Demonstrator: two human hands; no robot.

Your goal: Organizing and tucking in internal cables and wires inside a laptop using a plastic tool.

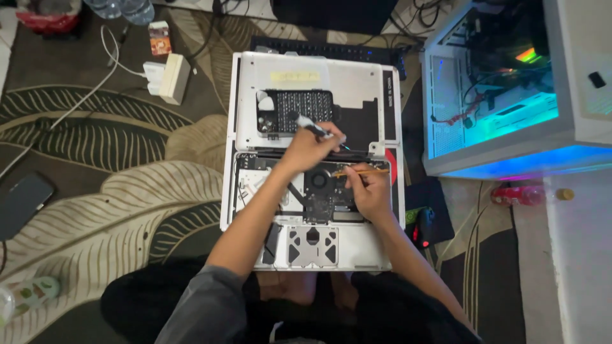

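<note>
An opened silver laptop (pixel 255 191) lies on the floor in front of me, its bottom cover off, with fan and circuit board (pixel 322 204) exposed. My left hand (pixel 309 146) holds a black screwdriver (pixel 312 127), tip pointing down toward the hinge area. My right hand (pixel 370 191) grips a thin orange-handled tool (pixel 363 171) lying across the board near the fan. The removed cover (pixel 350 83) rests above, carrying a black tray of small bits (pixel 296 111).
A lit white computer case (pixel 497 89) stands at the right. A white charger brick (pixel 173 78) with cable lies at upper left, a dark phone (pixel 22 204) at left, a bottle (pixel 29 294) at lower left. Leaf-patterned carpet (pixel 127 191) covers the floor.
</note>
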